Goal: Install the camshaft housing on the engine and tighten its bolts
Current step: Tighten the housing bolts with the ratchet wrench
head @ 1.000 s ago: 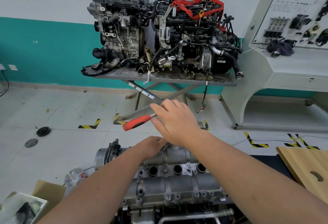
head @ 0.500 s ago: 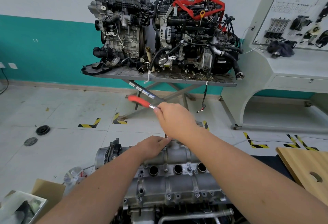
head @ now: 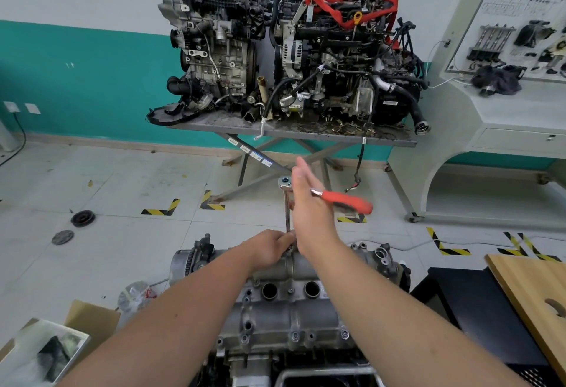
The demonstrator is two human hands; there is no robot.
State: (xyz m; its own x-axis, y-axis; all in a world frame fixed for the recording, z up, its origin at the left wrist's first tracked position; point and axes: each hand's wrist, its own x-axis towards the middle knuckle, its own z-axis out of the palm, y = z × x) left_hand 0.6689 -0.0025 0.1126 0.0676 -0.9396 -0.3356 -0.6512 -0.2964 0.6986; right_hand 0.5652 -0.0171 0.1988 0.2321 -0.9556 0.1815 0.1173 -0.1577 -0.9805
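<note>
The grey camshaft housing (head: 284, 310) lies on top of the engine at bottom centre, with bolts along its edges. A ratchet stands over its far edge on a long extension bar (head: 288, 215). The ratchet head (head: 284, 181) is at the top and the red handle (head: 346, 201) points right. My left hand (head: 269, 249) pinches the bottom of the extension where it meets the housing. My right hand (head: 309, 209) is held flat with straight fingers against the handle near the head, hiding part of the shaft.
Two engines (head: 275, 49) sit on a metal folding table (head: 306, 137) against the far wall. A white training bench (head: 490, 129) stands at right and a wooden board (head: 536, 294) at lower right. A cardboard box (head: 76, 325) and a plastic bag (head: 134, 294) lie at lower left.
The red handle has swung from pointing left round to pointing right. My right hand went from gripping it to lying flat against it. My left hand stayed at the extension's base.
</note>
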